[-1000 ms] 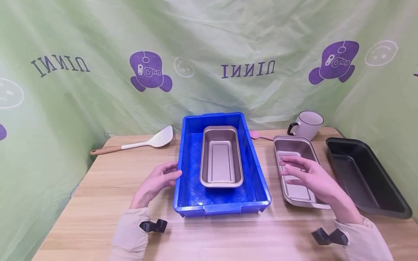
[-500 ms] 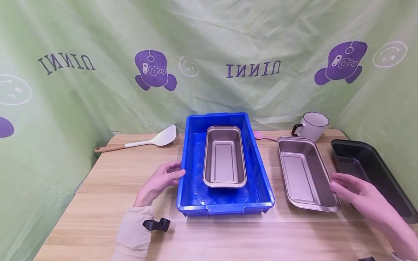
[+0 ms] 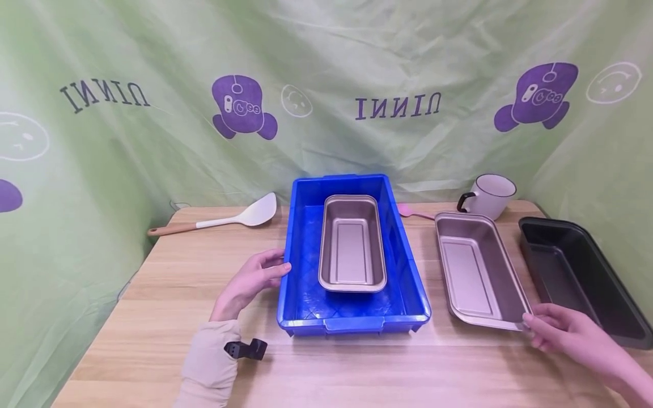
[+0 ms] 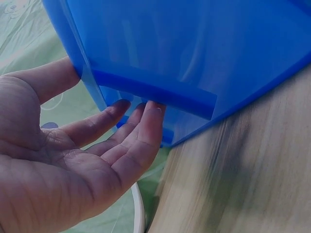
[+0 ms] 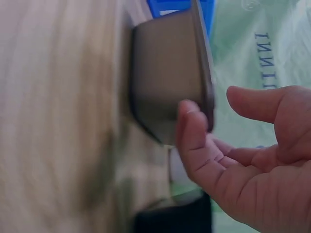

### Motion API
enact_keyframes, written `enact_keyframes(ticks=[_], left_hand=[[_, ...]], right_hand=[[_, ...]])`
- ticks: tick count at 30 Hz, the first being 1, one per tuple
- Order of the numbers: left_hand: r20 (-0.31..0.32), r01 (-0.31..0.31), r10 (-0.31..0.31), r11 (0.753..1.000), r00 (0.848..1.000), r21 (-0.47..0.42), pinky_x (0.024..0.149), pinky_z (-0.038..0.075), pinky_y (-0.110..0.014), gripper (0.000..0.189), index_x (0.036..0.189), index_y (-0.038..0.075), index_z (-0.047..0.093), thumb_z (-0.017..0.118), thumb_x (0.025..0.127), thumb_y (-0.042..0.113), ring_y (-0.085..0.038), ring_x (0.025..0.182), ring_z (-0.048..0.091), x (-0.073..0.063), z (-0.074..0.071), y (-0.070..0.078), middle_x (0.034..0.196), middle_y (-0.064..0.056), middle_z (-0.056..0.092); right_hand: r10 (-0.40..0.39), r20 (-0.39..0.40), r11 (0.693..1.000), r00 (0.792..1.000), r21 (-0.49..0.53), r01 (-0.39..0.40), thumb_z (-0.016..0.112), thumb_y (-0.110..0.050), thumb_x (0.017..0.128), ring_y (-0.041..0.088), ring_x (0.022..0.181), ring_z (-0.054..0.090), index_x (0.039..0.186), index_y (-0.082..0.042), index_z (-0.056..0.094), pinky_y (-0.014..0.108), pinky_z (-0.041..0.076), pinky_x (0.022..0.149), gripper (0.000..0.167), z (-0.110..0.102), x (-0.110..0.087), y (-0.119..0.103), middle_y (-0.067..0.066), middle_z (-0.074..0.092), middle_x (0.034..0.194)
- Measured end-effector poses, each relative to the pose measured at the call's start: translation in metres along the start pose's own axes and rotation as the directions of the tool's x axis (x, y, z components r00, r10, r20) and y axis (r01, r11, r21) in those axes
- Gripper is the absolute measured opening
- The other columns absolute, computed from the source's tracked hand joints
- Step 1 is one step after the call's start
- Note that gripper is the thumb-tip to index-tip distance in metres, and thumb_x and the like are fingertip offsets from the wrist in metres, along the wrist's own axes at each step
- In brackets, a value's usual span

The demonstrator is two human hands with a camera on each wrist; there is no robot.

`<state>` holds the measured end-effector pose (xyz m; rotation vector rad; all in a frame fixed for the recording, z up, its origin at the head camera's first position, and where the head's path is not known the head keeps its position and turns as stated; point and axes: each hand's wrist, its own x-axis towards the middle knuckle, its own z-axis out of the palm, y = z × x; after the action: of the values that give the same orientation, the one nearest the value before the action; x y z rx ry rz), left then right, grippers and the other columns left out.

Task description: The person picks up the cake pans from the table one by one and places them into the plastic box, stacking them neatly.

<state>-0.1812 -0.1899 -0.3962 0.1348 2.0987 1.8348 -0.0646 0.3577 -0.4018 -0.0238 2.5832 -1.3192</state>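
Note:
A blue plastic bin [image 3: 354,326] stands mid-table with a bronze loaf pan [image 3: 352,249] inside it. My left hand [image 3: 250,286] holds the bin's left side, thumb over the rim. Its other fingers lie against the outer wall by a ledge, as the left wrist view [image 4: 97,155] shows. To the right, a second bronze loaf pan [image 3: 471,277] sits on the table. My right hand [image 3: 576,337] is at that pan's near right corner. In the right wrist view, the fingertips touch the corner's outside [image 5: 167,63], while the thumb stands apart from the rim.
A black loaf pan [image 3: 576,277] lies at the far right. Behind the bronze pan stand a white mug [image 3: 492,195] and a pink spoon [image 3: 415,213]. At the back left rests a white spatula [image 3: 255,212] with a wooden handle. A green curtain [image 3: 326,147] hangs behind.
My right hand has moved from over the second loaf pan to its right, then nearer to me at its front right corner. The left hand has stayed on the bin.

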Motion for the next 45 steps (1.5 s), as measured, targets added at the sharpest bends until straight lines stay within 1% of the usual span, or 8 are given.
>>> enact_keyframes(ticks=[5, 9, 13, 17, 22, 27, 38, 45], left_hand=[[0.013, -0.005, 0.006, 1.0, 1.0, -0.021, 0.078, 0.054, -0.029, 0.061, 0.141, -0.011, 0.033, 0.06, 0.091, 0.009, -0.014, 0.094, 0.061, 0.001, 0.001, 0.0, 0.13, -0.034, 0.048], [0.01, -0.009, 0.009, 1.0, 1.0, -0.021, 0.077, 0.054, -0.029, 0.061, 0.141, -0.011, 0.033, 0.06, 0.091, 0.009, -0.014, 0.094, 0.061, 0.002, 0.001, 0.0, 0.13, -0.034, 0.048], [0.003, -0.008, 0.008, 1.0, 1.0, -0.012, 0.077, 0.054, -0.029, 0.062, 0.142, -0.012, 0.032, 0.06, 0.091, 0.009, -0.014, 0.095, 0.06, 0.003, 0.001, 0.0, 0.131, -0.033, 0.048], [0.007, -0.004, 0.004, 1.0, 1.0, -0.009, 0.078, 0.054, -0.03, 0.061, 0.142, -0.011, 0.033, 0.06, 0.091, 0.01, -0.015, 0.095, 0.061, 0.003, 0.0, -0.001, 0.131, -0.032, 0.048], [0.008, -0.006, 0.006, 1.0, 1.0, 0.0, 0.078, 0.053, -0.03, 0.061, 0.141, -0.011, 0.034, 0.06, 0.091, 0.01, -0.016, 0.095, 0.061, 0.002, 0.0, -0.001, 0.129, -0.031, 0.051], [0.004, -0.003, 0.003, 1.0, 1.0, 0.0, 0.077, 0.053, -0.03, 0.06, 0.141, -0.011, 0.034, 0.06, 0.091, 0.01, -0.016, 0.095, 0.061, 0.002, 0.0, -0.001, 0.129, -0.031, 0.05], [0.005, -0.006, 0.006, 1.0, 1.0, 0.0, 0.076, 0.053, -0.029, 0.061, 0.141, -0.01, 0.034, 0.061, 0.091, 0.01, -0.015, 0.095, 0.061, 0.002, -0.001, -0.002, 0.13, -0.032, 0.05], [0.005, -0.005, 0.005, 1.0, 1.0, -0.008, 0.076, 0.053, -0.028, 0.06, 0.141, -0.011, 0.034, 0.061, 0.091, 0.01, -0.015, 0.094, 0.061, 0.003, -0.001, -0.002, 0.129, -0.032, 0.05]], right_hand=[[-0.061, 0.152, 0.983, 0.987, 0.18, 0.033, 0.04, -0.008, 0.103, 0.011, 0.071, 0.061, 0.102, 0.009, 0.051, 0.027, 0.055, 0.065, 0.02, -0.001, 0.008, 0.016, 0.002, 0.064, 0.084], [-0.143, 0.324, 0.902, 0.935, 0.431, -0.012, 0.033, -0.006, 0.104, 0.011, 0.081, 0.064, 0.098, -0.003, 0.06, 0.025, 0.055, 0.074, 0.028, -0.006, 0.013, 0.027, 0.0, 0.066, 0.091], [-0.234, 0.444, 0.747, 0.865, 0.652, -0.133, 0.027, -0.004, 0.105, 0.018, 0.095, 0.067, 0.107, -0.005, 0.064, 0.03, 0.052, 0.088, 0.037, -0.005, 0.017, 0.029, 0.007, 0.069, 0.1], [-0.347, 0.522, 0.548, 0.779, 0.787, -0.284, 0.02, -0.001, 0.105, 0.027, 0.11, 0.062, 0.117, 0.001, 0.063, 0.035, 0.044, 0.098, 0.044, 0.001, 0.019, 0.025, 0.017, 0.067, 0.113], [-0.41, 0.546, 0.389, 0.731, 0.829, -0.402, 0.018, 0.001, 0.104, 0.033, 0.118, 0.055, 0.121, 0.004, 0.06, 0.038, 0.04, 0.101, 0.046, 0.006, 0.019, 0.02, 0.023, 0.062, 0.12], [-0.436, 0.55, 0.325, 0.712, 0.834, -0.445, 0.016, 0.002, 0.104, 0.034, 0.12, 0.053, 0.122, 0.006, 0.059, 0.038, 0.037, 0.104, 0.047, 0.007, 0.02, 0.02, 0.025, 0.059, 0.124], [-0.576, 0.432, 0.215, 0.694, 0.899, -0.38, 0.009, 0.006, 0.102, 0.038, 0.125, 0.047, 0.128, 0.014, 0.051, 0.044, 0.03, 0.108, 0.05, 0.025, 0.022, 0.023, 0.032, 0.051, 0.128], [-0.589, 0.398, 0.206, 0.703, 0.915, -0.346, 0.01, 0.006, 0.102, 0.038, 0.125, 0.046, 0.129, 0.012, 0.05, 0.043, 0.03, 0.108, 0.048, 0.03, 0.019, 0.018, 0.031, 0.048, 0.131]])
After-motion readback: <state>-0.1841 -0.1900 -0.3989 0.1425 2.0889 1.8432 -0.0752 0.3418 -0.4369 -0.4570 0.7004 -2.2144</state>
